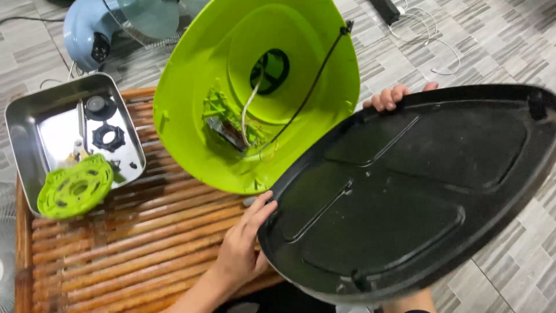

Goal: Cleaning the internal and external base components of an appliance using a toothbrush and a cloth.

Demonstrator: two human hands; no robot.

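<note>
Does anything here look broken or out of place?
Yes. The green shell is split from its black base plate, with loose wires showing inside. Both hands hold the plate tilted. Small removed parts lie in the steel tray.

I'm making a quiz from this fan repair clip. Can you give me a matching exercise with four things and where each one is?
Things:
1. black base plate
2. green shell
3. green slotted disc
4. black ring nut

Places:
A. leaning over the steel tray's front rim
B. lying inside the steel tray
C. held at its edges by the left hand and right hand
D. standing open on the slatted wooden table, wires inside

Pairs: 1-C, 2-D, 3-A, 4-B
</note>
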